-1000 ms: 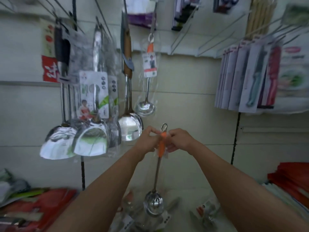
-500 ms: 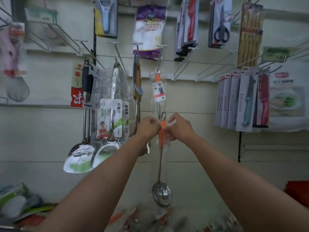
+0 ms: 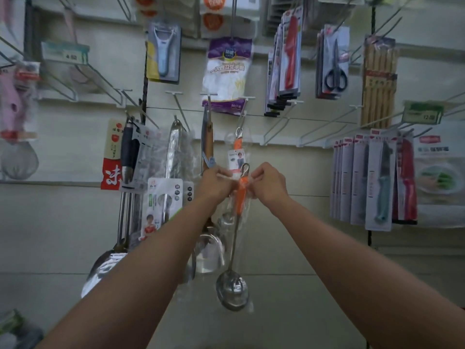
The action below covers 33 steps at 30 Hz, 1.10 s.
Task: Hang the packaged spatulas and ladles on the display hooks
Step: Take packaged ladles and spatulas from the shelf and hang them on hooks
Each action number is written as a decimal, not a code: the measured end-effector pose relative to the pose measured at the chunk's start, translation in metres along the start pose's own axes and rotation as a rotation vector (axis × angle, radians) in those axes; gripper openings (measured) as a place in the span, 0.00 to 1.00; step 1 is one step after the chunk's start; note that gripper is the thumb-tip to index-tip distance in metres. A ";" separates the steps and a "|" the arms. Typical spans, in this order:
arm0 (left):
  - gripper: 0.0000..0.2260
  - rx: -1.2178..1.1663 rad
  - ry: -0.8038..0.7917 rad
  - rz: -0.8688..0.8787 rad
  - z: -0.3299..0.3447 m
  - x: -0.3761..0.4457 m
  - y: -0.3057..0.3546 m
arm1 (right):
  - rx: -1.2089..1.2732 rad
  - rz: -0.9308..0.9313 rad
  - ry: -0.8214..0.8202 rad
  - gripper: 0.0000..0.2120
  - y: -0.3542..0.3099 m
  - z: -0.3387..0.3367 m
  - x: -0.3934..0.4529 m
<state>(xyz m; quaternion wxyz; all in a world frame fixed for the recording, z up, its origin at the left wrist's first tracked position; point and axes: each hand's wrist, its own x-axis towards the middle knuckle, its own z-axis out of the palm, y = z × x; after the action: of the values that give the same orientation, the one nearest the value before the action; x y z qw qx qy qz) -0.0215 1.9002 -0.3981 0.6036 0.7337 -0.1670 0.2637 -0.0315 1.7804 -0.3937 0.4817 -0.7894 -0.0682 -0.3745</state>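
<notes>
Shop wall of pale slat panels, wire display hooks [image 3: 281, 127] carrying packaged kitchenware. Centre: both hands raised together. Left hand [image 3: 218, 183] and right hand [image 3: 269, 183] pinch clear wrapper of orange-handled ladle [image 3: 240, 197] near its top, one hand each side. Ladle hangs upright, bowl lowest, metal loop just below identical hung ladle [image 3: 237, 144]. Left of these: hung spatulas [image 3: 173, 157] in plastic sleeves. Right: carded knives [image 3: 377, 185]; scissors [image 3: 336, 69] higher up.

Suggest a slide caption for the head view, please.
Both hands, left and right, lift a wrapped orange-handled ladle toward a display hook.
</notes>
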 end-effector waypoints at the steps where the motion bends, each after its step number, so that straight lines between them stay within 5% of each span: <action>1: 0.13 -0.016 0.005 0.017 0.000 0.005 0.005 | 0.003 -0.012 0.012 0.12 -0.004 -0.001 0.005; 14: 0.10 -0.132 0.109 0.197 0.003 0.081 0.053 | -0.059 -0.234 0.110 0.05 -0.056 -0.008 0.081; 21: 0.10 -0.158 0.139 0.288 0.009 0.087 0.045 | 0.019 -0.264 0.140 0.19 -0.048 -0.004 0.085; 33: 0.11 -0.201 0.207 0.360 0.013 0.084 0.043 | 0.059 -0.345 0.186 0.09 -0.044 -0.002 0.082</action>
<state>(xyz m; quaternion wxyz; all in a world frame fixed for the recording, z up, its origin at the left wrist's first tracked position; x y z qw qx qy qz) 0.0248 1.8844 -0.3160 0.6307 0.5973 -0.2576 0.4231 0.0057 1.7811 -0.3081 0.4375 -0.7136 -0.1687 -0.5205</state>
